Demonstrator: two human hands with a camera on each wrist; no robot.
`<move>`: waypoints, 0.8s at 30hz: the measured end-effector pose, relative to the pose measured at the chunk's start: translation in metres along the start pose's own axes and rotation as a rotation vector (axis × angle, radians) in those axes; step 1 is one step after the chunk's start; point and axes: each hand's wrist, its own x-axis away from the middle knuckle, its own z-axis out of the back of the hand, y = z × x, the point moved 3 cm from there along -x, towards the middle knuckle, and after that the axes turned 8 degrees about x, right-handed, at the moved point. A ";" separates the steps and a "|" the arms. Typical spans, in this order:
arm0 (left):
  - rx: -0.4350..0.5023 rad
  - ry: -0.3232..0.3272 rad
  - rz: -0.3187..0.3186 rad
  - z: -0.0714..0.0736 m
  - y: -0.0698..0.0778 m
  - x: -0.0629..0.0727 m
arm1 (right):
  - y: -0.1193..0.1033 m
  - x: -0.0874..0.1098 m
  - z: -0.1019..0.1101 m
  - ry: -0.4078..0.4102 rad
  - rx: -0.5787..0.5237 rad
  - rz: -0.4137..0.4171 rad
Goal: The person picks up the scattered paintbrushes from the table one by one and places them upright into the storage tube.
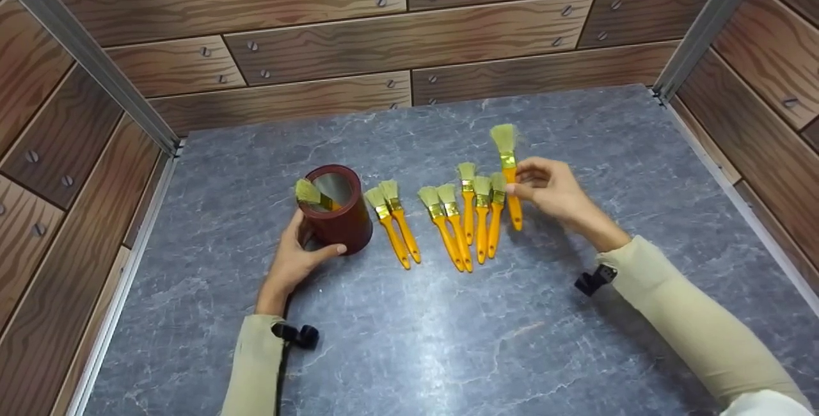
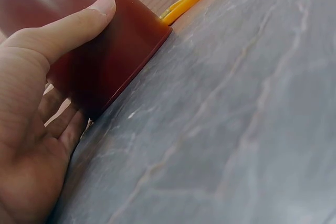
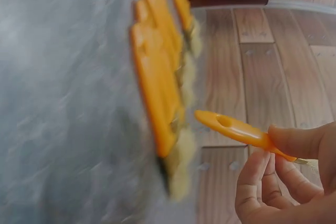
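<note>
A dark red cylindrical can (image 1: 342,224) stands upright on the left of the table, one paintbrush (image 1: 310,193) leaning inside with its bristles above the rim. My left hand (image 1: 297,262) holds the can from its near left side; in the left wrist view the thumb (image 2: 79,27) lies along the wall. To the right, my right hand (image 1: 553,189) pinches a paintbrush (image 1: 514,201) by its orange handle, bristles up. The right wrist view shows thumb and fingers on that handle (image 3: 236,131). Several more paintbrushes (image 1: 481,224) lie between the hands.
Two paintbrushes (image 1: 397,227) lie just right of the can, apart from the larger group. The table (image 1: 409,345) has a grey marbled top. Wood-patterned walls (image 1: 320,51) close off the back and sides, with metal posts (image 1: 710,32) at the corners.
</note>
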 end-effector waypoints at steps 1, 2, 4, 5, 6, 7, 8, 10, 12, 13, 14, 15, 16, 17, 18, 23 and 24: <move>-0.003 0.001 0.003 0.000 0.000 0.000 | -0.005 -0.001 -0.002 -0.001 -0.008 0.015; -0.007 0.001 0.006 0.000 0.000 0.000 | -0.009 -0.001 -0.004 -0.003 -0.013 0.028; -0.011 0.001 0.010 0.000 0.000 0.000 | -0.019 -0.002 -0.009 -0.009 -0.023 0.046; -0.011 0.000 0.011 0.000 0.000 0.000 | -0.024 -0.003 -0.012 -0.012 -0.030 0.058; -0.011 -0.001 0.010 0.000 0.000 0.000 | -0.029 -0.004 -0.014 -0.016 -0.036 0.070; -0.010 0.000 0.009 0.000 -0.001 0.000 | -0.034 -0.004 -0.017 -0.020 -0.043 0.083; -0.010 0.001 0.008 0.000 -0.001 0.000 | -0.038 -0.004 -0.020 -0.027 -0.050 0.099; -0.005 0.003 0.006 0.000 -0.002 0.000 | -0.047 -0.006 -0.026 -0.038 -0.057 0.129; -0.002 0.004 0.005 0.000 -0.003 0.000 | -0.056 -0.007 -0.032 -0.048 -0.059 0.161; 0.000 0.005 0.005 0.000 -0.003 0.000 | -0.061 -0.007 -0.036 -0.054 -0.057 0.176; 0.005 0.004 0.004 0.000 -0.004 0.000 | -0.065 -0.007 -0.039 -0.062 -0.060 0.186; 0.012 0.003 0.003 0.000 -0.004 0.001 | -0.069 -0.008 -0.042 -0.069 -0.062 0.196; 0.017 -0.002 0.000 0.000 -0.004 0.001 | -0.074 -0.008 -0.045 -0.079 -0.065 0.206; 0.023 -0.004 -0.001 0.000 -0.004 0.001 | -0.078 -0.009 -0.048 -0.087 -0.070 0.218; 0.029 -0.003 0.000 0.000 -0.004 0.001 | -0.083 -0.009 -0.051 -0.094 -0.076 0.230; 0.042 -0.002 -0.004 0.000 -0.003 0.000 | -0.107 -0.014 -0.065 -0.116 -0.096 0.304; 0.043 -0.002 -0.005 0.000 -0.003 0.000 | -0.112 -0.015 -0.068 -0.121 -0.098 0.318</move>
